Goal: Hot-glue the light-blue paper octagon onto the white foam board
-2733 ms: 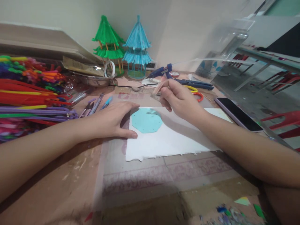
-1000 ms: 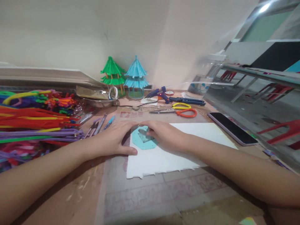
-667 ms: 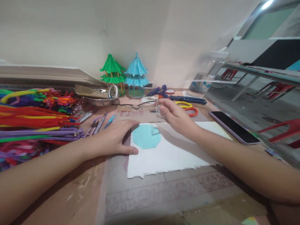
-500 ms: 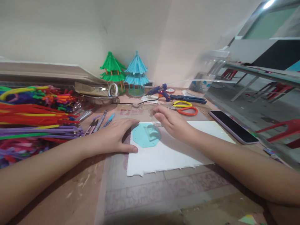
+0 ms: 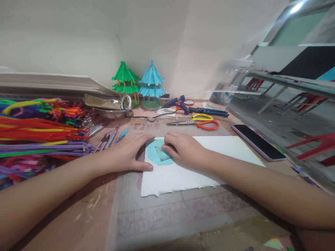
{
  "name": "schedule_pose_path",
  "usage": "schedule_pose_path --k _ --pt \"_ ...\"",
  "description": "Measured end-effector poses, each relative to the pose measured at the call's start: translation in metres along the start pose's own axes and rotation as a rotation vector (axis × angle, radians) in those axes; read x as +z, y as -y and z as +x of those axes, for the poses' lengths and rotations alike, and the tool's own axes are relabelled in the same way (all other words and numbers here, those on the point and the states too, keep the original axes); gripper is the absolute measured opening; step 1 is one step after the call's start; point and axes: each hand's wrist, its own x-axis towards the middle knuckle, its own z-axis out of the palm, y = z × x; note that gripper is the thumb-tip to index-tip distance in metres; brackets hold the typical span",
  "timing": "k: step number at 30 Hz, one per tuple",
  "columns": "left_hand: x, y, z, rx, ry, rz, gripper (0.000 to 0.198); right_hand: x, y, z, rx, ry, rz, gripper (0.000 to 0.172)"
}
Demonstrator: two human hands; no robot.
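A pale turquoise octagonal sheet (image 5: 152,156) lies flat near the left end of a white board (image 5: 188,176) with a ragged front edge. My left hand (image 5: 131,150) rests at the left of the octagon, thumb and fingers apart, thumb on the board's edge; nothing is held in it. Over the octagon's right part, my right hand (image 5: 183,148) has its fingers curled in a pinch at a small clear rectangular piece (image 5: 162,154). That piece looks darker than the sheet under it, and the fingers hide its right end.
Behind stand a green pagoda model (image 5: 126,83) and a blue one (image 5: 151,85). A glue gun (image 5: 176,103), scissors (image 5: 206,122) and a phone (image 5: 258,142) lie behind and right. Bundles of pipe cleaners (image 5: 39,129) and pens (image 5: 113,136) are on the left.
My right hand has come down and slightly nearer, bringing the clear piece from above the octagon to its surface. The scissors' blades now show. My left hand stays in place.
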Motion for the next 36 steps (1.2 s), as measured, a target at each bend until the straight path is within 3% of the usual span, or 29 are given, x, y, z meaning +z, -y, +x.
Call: schedule_pose_path --k 6,12,17,21,27,32,36 --pt "-0.002 -0.003 0.000 -0.044 0.036 -0.005 0.089 -0.005 -0.009 0.002 0.094 -0.101 0.327 0.023" --pt "-0.002 -0.004 0.002 -0.029 0.032 0.025 0.086 -0.002 -0.006 0.001 0.099 -0.016 0.200 0.010" --pt "-0.002 -0.006 0.003 -0.007 0.036 0.049 0.084 0.003 -0.010 0.002 0.044 -0.039 0.194 0.004" --pt "-0.002 -0.006 0.004 -0.029 0.053 0.053 0.091 0.002 -0.012 0.004 0.014 -0.009 0.279 0.010" --pt "0.003 0.001 0.005 0.013 0.020 0.039 0.090 -0.001 -0.010 0.003 -0.005 0.042 0.231 0.012" --pt "0.003 0.001 0.005 0.025 0.017 0.051 0.093 -0.006 -0.006 0.002 0.035 0.132 0.239 0.012" --pt "0.004 0.001 0.006 0.016 0.013 0.057 0.094 -0.008 -0.004 0.004 0.085 0.129 0.207 0.013"
